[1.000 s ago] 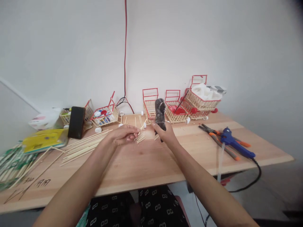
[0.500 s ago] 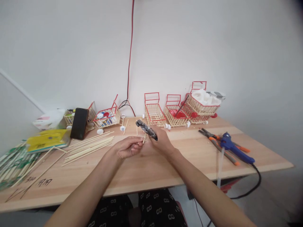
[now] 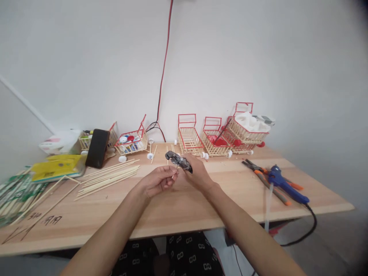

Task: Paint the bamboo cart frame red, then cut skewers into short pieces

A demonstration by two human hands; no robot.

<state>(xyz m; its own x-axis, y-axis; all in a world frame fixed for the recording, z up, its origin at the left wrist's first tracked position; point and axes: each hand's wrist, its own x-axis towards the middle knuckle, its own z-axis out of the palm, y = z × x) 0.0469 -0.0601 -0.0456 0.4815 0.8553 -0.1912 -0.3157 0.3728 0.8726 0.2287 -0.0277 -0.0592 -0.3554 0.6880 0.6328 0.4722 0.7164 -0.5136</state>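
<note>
With left hand (image 3: 157, 181) pinching short wooden stick (image 3: 174, 174) upright-tilted, right hand (image 3: 196, 173) gripping black cutter (image 3: 178, 160), long axis angled up-left, nose just above stick's tip, over worktop (image 3: 184, 207).

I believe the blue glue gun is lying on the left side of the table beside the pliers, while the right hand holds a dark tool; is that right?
Not quite: the head view shows the blue glue gun lying on the right side of the table, beside the pliers. The right hand does hold the dark tool.

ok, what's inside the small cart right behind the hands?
The small cart shows only bare stick slats through its open top; nothing visible inside. The right hand and its dark tool cover none of it; its floor is unclear.
</note>
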